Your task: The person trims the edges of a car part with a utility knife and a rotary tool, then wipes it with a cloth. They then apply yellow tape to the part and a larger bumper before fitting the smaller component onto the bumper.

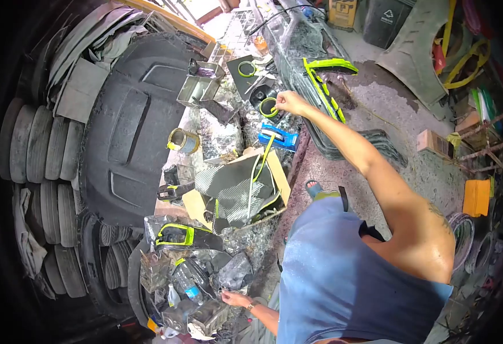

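Note:
My right hand (290,103) reaches across the bench with its fingertips pinched at the edge of a yellow-green tape roll (268,107), which lies by a black round part. Just below is a blue tape dispenser (279,137), with a yellow-green strip (264,157) hanging from it over an open cardboard box (278,175) of carbon-patterned sheet. My left hand (237,298) is low at the bench edge, fingers curled together beside crumpled clear plastic (235,272); what they hold, if anything, is too small to name. Another green roll (247,69) lies on a dark sheet.
A large black panel (134,126) and stacked tyres (39,143) stand left. On the bench are a tin (184,141), a metal box (201,86), a green-edged black frame (175,235) and a bottle (191,289). A dark bumper with green strips (323,86) lies beyond my right hand.

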The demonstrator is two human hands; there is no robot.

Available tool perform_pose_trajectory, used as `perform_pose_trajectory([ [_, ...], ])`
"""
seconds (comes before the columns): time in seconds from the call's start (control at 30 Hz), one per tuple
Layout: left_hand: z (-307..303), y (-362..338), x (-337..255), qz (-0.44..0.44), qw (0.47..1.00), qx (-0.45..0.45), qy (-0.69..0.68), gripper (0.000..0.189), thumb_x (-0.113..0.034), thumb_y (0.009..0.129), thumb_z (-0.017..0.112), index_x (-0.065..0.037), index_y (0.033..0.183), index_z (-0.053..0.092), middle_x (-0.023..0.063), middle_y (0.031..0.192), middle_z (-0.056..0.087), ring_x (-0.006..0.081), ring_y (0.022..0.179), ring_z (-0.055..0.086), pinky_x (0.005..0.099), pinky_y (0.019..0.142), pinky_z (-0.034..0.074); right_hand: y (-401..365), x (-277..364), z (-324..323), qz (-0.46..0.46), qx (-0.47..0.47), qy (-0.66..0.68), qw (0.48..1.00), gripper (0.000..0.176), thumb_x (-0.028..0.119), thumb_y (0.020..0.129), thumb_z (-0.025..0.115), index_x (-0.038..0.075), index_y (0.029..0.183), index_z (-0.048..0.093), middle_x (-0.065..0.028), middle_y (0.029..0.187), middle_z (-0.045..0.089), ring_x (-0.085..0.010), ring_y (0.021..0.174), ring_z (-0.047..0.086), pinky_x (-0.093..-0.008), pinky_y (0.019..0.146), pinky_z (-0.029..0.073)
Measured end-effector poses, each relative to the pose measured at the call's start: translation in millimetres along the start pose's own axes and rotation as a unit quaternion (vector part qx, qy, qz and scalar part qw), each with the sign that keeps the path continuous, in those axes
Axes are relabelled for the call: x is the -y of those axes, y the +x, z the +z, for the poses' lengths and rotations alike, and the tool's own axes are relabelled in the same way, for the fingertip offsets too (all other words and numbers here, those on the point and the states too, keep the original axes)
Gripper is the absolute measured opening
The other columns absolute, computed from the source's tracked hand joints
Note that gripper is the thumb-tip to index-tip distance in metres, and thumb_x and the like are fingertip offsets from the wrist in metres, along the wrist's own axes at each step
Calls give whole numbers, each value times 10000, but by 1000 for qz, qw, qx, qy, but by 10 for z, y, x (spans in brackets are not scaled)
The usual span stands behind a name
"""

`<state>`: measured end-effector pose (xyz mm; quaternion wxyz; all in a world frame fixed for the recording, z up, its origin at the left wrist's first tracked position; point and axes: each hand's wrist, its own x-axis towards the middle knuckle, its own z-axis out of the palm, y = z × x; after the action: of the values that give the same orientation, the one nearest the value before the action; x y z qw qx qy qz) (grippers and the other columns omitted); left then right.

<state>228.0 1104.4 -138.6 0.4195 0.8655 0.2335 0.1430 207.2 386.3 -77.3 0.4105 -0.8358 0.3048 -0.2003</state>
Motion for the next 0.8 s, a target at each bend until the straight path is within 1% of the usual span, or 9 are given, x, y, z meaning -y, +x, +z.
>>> perform_pose_trajectory([
  [0.07, -37, -176, 292, 28, 999, -33, -20, 388, -304, 923, 556, 55, 1069, 548, 154, 988, 621, 237, 858, 584, 364, 770, 464, 258, -133, 103, -5, 12, -73, 997, 266, 278, 724, 718, 39, 792, 622, -135, 763, 644, -273, 758, 630, -392, 664, 470],
  [0.13, -155, -545, 472, -136, 969, 110, -173, 247, -265, 904, 566, -25, 961, 548, 74, 824, 610, 155, 716, 559, 309, 620, 450, 415, -123, 192, 22, 39, -110, 993, 284, 279, 721, 713, 36, 829, 611, -155, 863, 648, -318, 822, 619, -418, 702, 471],
  [0.2, -136, -1230, 192, -164, 970, 110, -142, 212, -247, 901, 550, -41, 871, 595, 44, 702, 606, 121, 559, 511, 285, 503, 418, 596, -232, 384, 21, 97, -152, 983, 287, 274, 723, 707, 35, 850, 611, -159, 915, 645, -327, 864, 617, -426, 731, 475],
  [0.23, -206, -1345, 608, -129, 964, 211, -101, 246, -278, 897, 562, -37, 886, 611, 33, 715, 602, 115, 611, 529, 270, 527, 428, 650, -298, 484, 18, 141, -198, 970, 292, 269, 724, 702, 34, 871, 610, -164, 967, 642, -336, 907, 615, -433, 759, 480],
  [0.33, -253, -2127, 709, -261, 937, 233, -20, 242, -278, 897, 565, -42, 872, 612, 31, 713, 597, 111, 608, 523, 266, 530, 424, 657, -214, 617, -11, 142, -259, 955, 311, 234, 735, 675, 30, 970, 655, -170, 949, 655, -321, 971, 622, -452, 847, 478],
  [0.43, -268, -2655, 710, -333, 910, 247, 10, 239, -279, 897, 569, -47, 859, 613, 29, 711, 592, 107, 606, 518, 262, 533, 421, 772, -353, 822, 6, 153, -291, 945, 190, 126, 724, 632, 49, 893, 672, -177, 978, 664, -331, 959, 634, -477, 843, 467],
  [0.57, -211, -3121, 619, -379, 897, 228, 3, 236, -279, 897, 574, -54, 841, 614, 26, 709, 586, 102, 602, 510, 258, 538, 416, 786, -557, 890, -38, 180, -279, 943, 171, 159, 749, 577, 80, 895, 617, -192, 934, 651, -360, 887, 631, -488, 740, 476],
  [0.63, -152, -3276, 580, -391, 895, 214, -9, 235, -279, 897, 576, -57, 832, 615, 25, 708, 583, 99, 601, 507, 255, 540, 413, 787, -500, 895, -29, 203, -270, 941, 201, 146, 751, 583, 45, 926, 584, -225, 961, 639, -389, 932, 613, -490, 790, 467],
  [0.8, 21, -3315, 443, -382, 905, 181, -46, 234, -279, 897, 582, -65, 810, 617, 22, 705, 575, 93, 596, 498, 249, 546, 407, 879, -594, 926, -135, 110, -225, 959, 197, 143, 746, 607, 26, 891, 543, -229, 819, 606, -427, 815, 592, -498, 712, 444],
])
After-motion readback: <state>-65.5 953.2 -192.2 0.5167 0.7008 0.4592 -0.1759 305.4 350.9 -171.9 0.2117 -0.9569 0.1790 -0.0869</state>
